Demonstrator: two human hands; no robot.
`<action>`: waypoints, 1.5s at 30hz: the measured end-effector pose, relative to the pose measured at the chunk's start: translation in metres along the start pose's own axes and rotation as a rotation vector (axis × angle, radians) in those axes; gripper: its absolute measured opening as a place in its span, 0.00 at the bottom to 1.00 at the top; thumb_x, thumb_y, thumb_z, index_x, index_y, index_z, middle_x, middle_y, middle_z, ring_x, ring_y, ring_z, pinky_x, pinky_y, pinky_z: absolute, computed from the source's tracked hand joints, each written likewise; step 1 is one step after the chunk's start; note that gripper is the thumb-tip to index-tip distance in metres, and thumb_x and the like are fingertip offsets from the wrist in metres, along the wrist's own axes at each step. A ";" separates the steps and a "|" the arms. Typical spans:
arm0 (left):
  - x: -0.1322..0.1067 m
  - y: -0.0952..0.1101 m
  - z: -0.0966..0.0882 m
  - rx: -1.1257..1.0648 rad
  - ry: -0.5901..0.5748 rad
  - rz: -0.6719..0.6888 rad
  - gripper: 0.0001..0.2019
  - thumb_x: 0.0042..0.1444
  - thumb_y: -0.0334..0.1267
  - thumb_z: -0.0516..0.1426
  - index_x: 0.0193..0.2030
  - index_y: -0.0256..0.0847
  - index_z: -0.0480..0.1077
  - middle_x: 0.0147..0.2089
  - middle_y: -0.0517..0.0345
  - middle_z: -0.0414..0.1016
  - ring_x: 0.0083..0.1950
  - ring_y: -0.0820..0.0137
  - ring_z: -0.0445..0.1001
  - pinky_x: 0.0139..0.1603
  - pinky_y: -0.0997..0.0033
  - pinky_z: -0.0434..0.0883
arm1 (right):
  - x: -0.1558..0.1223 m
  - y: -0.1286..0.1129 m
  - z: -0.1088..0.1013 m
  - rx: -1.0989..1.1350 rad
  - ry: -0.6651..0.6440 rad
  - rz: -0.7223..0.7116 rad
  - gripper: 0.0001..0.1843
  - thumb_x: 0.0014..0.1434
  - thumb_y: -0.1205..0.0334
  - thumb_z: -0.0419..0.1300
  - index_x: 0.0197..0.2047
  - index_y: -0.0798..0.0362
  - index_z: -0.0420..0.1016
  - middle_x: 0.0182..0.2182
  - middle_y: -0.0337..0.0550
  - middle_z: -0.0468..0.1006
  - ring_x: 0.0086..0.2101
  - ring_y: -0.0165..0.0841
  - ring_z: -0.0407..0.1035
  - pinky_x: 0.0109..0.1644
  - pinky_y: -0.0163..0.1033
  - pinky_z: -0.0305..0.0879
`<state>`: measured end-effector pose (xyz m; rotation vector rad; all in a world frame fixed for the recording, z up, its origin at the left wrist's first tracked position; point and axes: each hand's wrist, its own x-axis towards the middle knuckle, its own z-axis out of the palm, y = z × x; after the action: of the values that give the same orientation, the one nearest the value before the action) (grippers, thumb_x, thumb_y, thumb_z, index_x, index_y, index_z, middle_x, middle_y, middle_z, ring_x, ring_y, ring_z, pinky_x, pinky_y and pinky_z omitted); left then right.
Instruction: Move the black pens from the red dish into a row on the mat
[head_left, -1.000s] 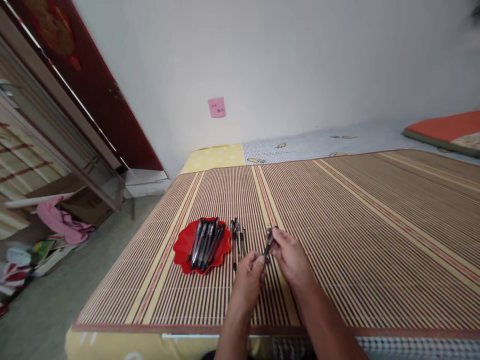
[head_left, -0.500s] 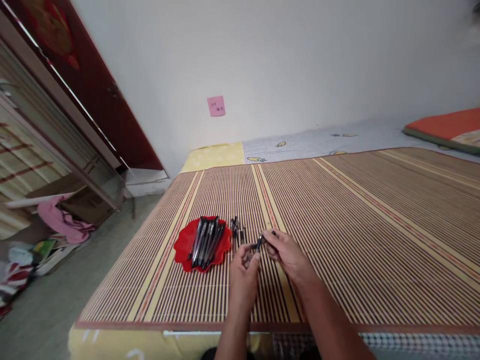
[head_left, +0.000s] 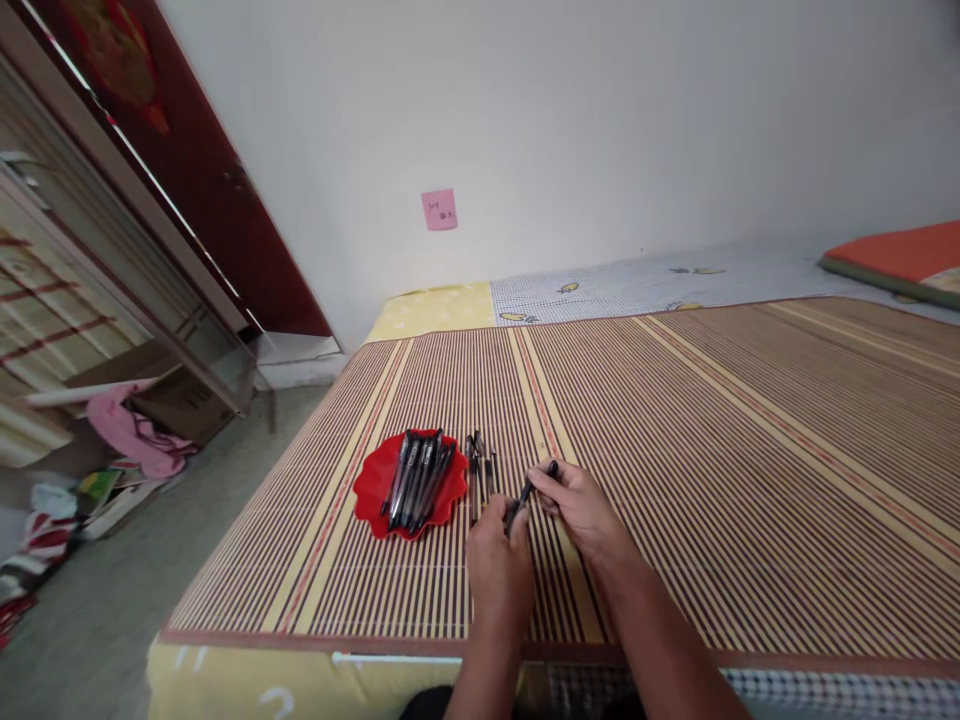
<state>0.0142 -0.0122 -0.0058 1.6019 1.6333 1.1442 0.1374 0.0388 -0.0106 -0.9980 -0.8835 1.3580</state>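
A dark pen [head_left: 528,489] slants between my two hands above the striped mat. My left hand [head_left: 499,545] is closed around its lower end, and that end is hidden in the fingers. The fingers of my right hand [head_left: 568,498] pinch the upper end, where a black tip pokes out. Just left of my hands, several pens and pen parts [head_left: 480,460] lie on the mat, partly behind my left hand. Beside them is a red scalloped plate [head_left: 367,490] with a bundle of black-capped clear pens [head_left: 417,480] on it.
The striped mat [head_left: 712,480] covers a bed with yellow and checked sheets. An orange folded item [head_left: 900,255] lies at the far right. A pink note [head_left: 439,209] is stuck on the wall. On the floor at left are a cardboard box [head_left: 184,405] and pink cloth [head_left: 135,430].
My left hand has turned, its fingers now closing more over the lower end of the pen. My right hand keeps its pinch. The whole view has shifted slightly.
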 end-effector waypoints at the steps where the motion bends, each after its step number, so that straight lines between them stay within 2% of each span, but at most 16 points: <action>1: 0.001 -0.001 0.000 -0.004 -0.013 -0.005 0.07 0.63 0.39 0.53 0.34 0.45 0.69 0.33 0.57 0.75 0.35 0.65 0.71 0.38 0.69 0.58 | 0.001 0.001 0.000 0.005 0.001 -0.002 0.22 0.42 0.47 0.73 0.23 0.53 0.69 0.15 0.29 0.61 0.18 0.23 0.52 0.23 0.32 0.47; 4: 0.004 -0.006 0.002 -0.095 -0.071 -0.025 0.11 0.65 0.41 0.50 0.31 0.44 0.67 0.28 0.60 0.71 0.32 0.68 0.67 0.35 0.70 0.57 | 0.002 0.003 -0.003 0.018 -0.018 -0.007 0.22 0.43 0.47 0.73 0.25 0.54 0.70 0.16 0.29 0.61 0.18 0.23 0.52 0.23 0.32 0.46; 7: 0.008 -0.013 0.004 -0.281 -0.176 -0.078 0.16 0.65 0.45 0.48 0.26 0.43 0.63 0.24 0.64 0.63 0.27 0.71 0.61 0.30 0.71 0.57 | 0.004 0.007 -0.006 0.008 -0.056 0.013 0.21 0.45 0.46 0.72 0.27 0.54 0.73 0.16 0.30 0.62 0.19 0.23 0.52 0.23 0.32 0.45; 9: 0.009 -0.014 0.005 -0.383 -0.215 -0.112 0.15 0.64 0.47 0.50 0.28 0.42 0.64 0.24 0.65 0.62 0.26 0.72 0.61 0.29 0.72 0.58 | 0.005 0.010 -0.008 0.003 -0.075 0.051 0.21 0.45 0.46 0.72 0.29 0.54 0.73 0.17 0.30 0.61 0.20 0.24 0.53 0.23 0.32 0.46; 12: 0.008 -0.010 0.007 -0.410 -0.115 -0.119 0.09 0.57 0.43 0.59 0.36 0.42 0.64 0.27 0.66 0.65 0.29 0.72 0.66 0.32 0.74 0.62 | 0.005 0.014 -0.008 0.021 -0.073 0.086 0.22 0.45 0.46 0.73 0.28 0.53 0.70 0.18 0.29 0.60 0.20 0.24 0.53 0.22 0.32 0.44; 15: 0.007 -0.008 0.006 -0.332 -0.003 -0.085 0.08 0.55 0.38 0.60 0.35 0.42 0.64 0.29 0.64 0.68 0.31 0.71 0.68 0.33 0.74 0.63 | 0.005 0.015 -0.007 0.031 -0.076 0.081 0.22 0.45 0.46 0.73 0.27 0.53 0.69 0.19 0.29 0.59 0.20 0.23 0.51 0.22 0.33 0.43; 16: 0.007 -0.008 0.005 -0.316 -0.013 -0.073 0.07 0.57 0.39 0.58 0.33 0.42 0.64 0.28 0.64 0.68 0.30 0.72 0.68 0.33 0.74 0.63 | 0.005 0.015 -0.007 0.032 -0.082 0.080 0.22 0.45 0.47 0.73 0.27 0.53 0.70 0.19 0.29 0.59 0.20 0.23 0.51 0.22 0.33 0.42; 18: 0.007 -0.011 0.004 -0.354 -0.077 -0.082 0.11 0.61 0.43 0.54 0.30 0.42 0.64 0.25 0.64 0.65 0.27 0.72 0.64 0.30 0.74 0.61 | 0.005 0.014 -0.007 0.037 -0.096 0.078 0.21 0.45 0.47 0.73 0.28 0.54 0.71 0.19 0.29 0.59 0.20 0.23 0.51 0.22 0.33 0.42; 21: 0.009 -0.013 0.005 -0.473 -0.188 -0.162 0.17 0.62 0.50 0.50 0.27 0.42 0.64 0.23 0.65 0.61 0.24 0.74 0.60 0.27 0.74 0.60 | 0.005 0.013 -0.007 0.049 -0.125 0.075 0.21 0.46 0.47 0.73 0.29 0.54 0.73 0.18 0.29 0.59 0.20 0.23 0.51 0.23 0.33 0.41; 23: 0.010 -0.012 0.005 -0.528 -0.184 -0.193 0.15 0.60 0.51 0.53 0.30 0.41 0.65 0.24 0.65 0.63 0.24 0.74 0.61 0.26 0.74 0.61 | 0.004 0.014 -0.006 0.067 -0.144 0.075 0.20 0.47 0.48 0.72 0.29 0.54 0.73 0.18 0.29 0.59 0.20 0.23 0.50 0.23 0.33 0.42; 27: 0.010 -0.008 0.006 -0.531 -0.034 -0.158 0.14 0.50 0.44 0.65 0.32 0.42 0.64 0.25 0.66 0.67 0.26 0.75 0.66 0.28 0.76 0.64 | 0.004 0.016 -0.005 0.091 -0.162 0.080 0.19 0.49 0.49 0.72 0.29 0.53 0.72 0.17 0.29 0.59 0.19 0.23 0.50 0.22 0.33 0.41; 30: 0.009 -0.010 0.006 -0.556 -0.137 -0.201 0.16 0.55 0.51 0.59 0.29 0.42 0.64 0.21 0.68 0.63 0.20 0.77 0.61 0.21 0.77 0.59 | 0.005 0.017 -0.007 0.081 -0.170 0.071 0.18 0.49 0.49 0.72 0.30 0.54 0.74 0.17 0.29 0.59 0.19 0.23 0.50 0.22 0.33 0.41; 33: 0.008 -0.013 0.007 -0.659 -0.235 -0.286 0.21 0.56 0.58 0.55 0.28 0.41 0.64 0.19 0.67 0.63 0.18 0.77 0.59 0.19 0.77 0.59 | 0.005 0.017 -0.008 0.069 -0.180 0.070 0.18 0.50 0.48 0.71 0.32 0.54 0.75 0.18 0.30 0.60 0.20 0.24 0.51 0.23 0.33 0.42; 36: 0.008 -0.012 0.007 -0.726 -0.218 -0.326 0.20 0.52 0.57 0.60 0.33 0.41 0.64 0.20 0.70 0.63 0.17 0.78 0.59 0.17 0.78 0.59 | 0.005 0.016 -0.008 0.093 -0.189 0.078 0.17 0.50 0.49 0.71 0.32 0.55 0.76 0.19 0.31 0.61 0.21 0.23 0.52 0.24 0.33 0.43; 39: 0.009 -0.010 0.007 -0.680 -0.203 -0.282 0.19 0.49 0.53 0.64 0.33 0.43 0.62 0.18 0.74 0.61 0.15 0.79 0.57 0.15 0.79 0.58 | 0.004 0.013 -0.007 0.107 -0.184 0.081 0.16 0.50 0.50 0.71 0.32 0.54 0.76 0.18 0.31 0.62 0.21 0.24 0.52 0.24 0.33 0.43; 45: 0.008 -0.012 0.005 -0.668 -0.278 -0.284 0.20 0.55 0.58 0.58 0.30 0.40 0.65 0.20 0.68 0.64 0.18 0.79 0.60 0.17 0.78 0.61 | 0.004 0.011 -0.007 0.099 -0.158 0.058 0.16 0.49 0.51 0.72 0.33 0.54 0.78 0.18 0.32 0.64 0.21 0.24 0.54 0.24 0.33 0.45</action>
<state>0.0119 -0.0026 -0.0177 1.0059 1.0891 1.0985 0.1405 0.0417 -0.0231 -0.8546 -0.9008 1.5315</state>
